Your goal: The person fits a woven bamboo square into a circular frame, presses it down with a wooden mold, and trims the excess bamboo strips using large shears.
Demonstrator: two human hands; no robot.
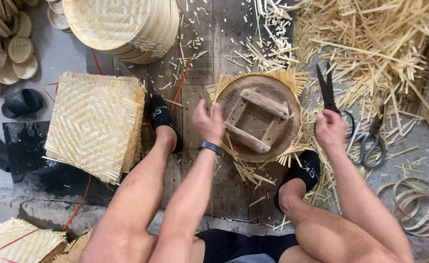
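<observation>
At frame centre a round wooden form (259,117) lies on a woven bamboo mat (292,80) whose strips jut from under its rim. The left hand (208,122), fingers loosely curled on nothing, touches the form's left edge. The right hand (329,129), just right of the form, grips black shears (327,90) whose blades point up-frame.

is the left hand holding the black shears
No, the black shears are gripped by the right hand, while the left hand rests at the edge of the round wooden form.
</observation>
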